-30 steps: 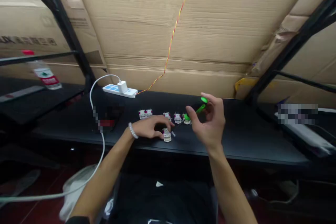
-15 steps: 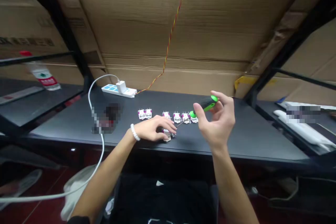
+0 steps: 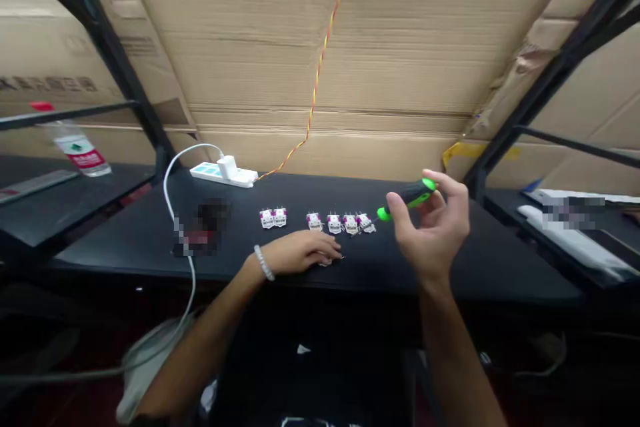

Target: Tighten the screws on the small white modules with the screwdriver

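Note:
My right hand (image 3: 436,230) is raised above the black table (image 3: 500,260) and closed round a green and black screwdriver (image 3: 407,199), whose tip points down-left toward a row of small white and pink parts (image 3: 340,222). My left hand (image 3: 303,251), with a white bead bracelet on its wrist, lies on the table with its fingers curled over one such part (image 3: 327,261), mostly hidden under the fingertips. Two more of the parts (image 3: 273,217) sit apart to the left.
A white power strip (image 3: 223,173) with a plugged charger and white cable lies at the back left. A red-yellow twisted wire (image 3: 320,73) runs up the cardboard wall. A water bottle (image 3: 70,140) stands on the left shelf. Black frame posts flank the table.
My right hand has carried the screwdriver to the right and slightly up. My left hand has closed further over the part, which now shows less.

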Demonstrator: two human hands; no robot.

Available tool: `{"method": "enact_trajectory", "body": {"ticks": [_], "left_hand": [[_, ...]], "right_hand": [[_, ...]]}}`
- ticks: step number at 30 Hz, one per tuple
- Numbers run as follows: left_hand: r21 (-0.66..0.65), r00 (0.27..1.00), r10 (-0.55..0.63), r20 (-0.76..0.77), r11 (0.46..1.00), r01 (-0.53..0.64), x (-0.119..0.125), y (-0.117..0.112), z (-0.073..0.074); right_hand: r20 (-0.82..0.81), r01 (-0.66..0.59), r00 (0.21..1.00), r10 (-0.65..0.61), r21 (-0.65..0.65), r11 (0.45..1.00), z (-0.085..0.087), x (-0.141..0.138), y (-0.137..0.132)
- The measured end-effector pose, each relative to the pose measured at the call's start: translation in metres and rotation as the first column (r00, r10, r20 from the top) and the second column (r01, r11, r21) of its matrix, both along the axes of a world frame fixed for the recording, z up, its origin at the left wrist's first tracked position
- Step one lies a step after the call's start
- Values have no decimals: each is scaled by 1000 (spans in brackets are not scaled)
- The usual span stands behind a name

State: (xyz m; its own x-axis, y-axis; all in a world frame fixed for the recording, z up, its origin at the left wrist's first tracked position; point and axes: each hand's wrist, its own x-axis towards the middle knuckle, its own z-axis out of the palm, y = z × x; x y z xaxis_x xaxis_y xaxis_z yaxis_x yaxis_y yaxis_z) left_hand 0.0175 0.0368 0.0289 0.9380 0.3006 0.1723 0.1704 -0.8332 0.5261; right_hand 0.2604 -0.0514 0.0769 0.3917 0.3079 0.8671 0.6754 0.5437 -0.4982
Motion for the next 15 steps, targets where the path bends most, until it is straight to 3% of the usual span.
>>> {"method": "enact_trajectory", "body": {"ticks": [6,15], "left_hand": [[110,999,-24,-44,994,28,7,-12,-1],[118,998,-55,22,992,52,8,-18,-3]], "right_hand": [[-8,8,1000,-8,-3,1000,1,5,-2],[3,-6,1000,6,-3,1000,1,5,-2]]}}
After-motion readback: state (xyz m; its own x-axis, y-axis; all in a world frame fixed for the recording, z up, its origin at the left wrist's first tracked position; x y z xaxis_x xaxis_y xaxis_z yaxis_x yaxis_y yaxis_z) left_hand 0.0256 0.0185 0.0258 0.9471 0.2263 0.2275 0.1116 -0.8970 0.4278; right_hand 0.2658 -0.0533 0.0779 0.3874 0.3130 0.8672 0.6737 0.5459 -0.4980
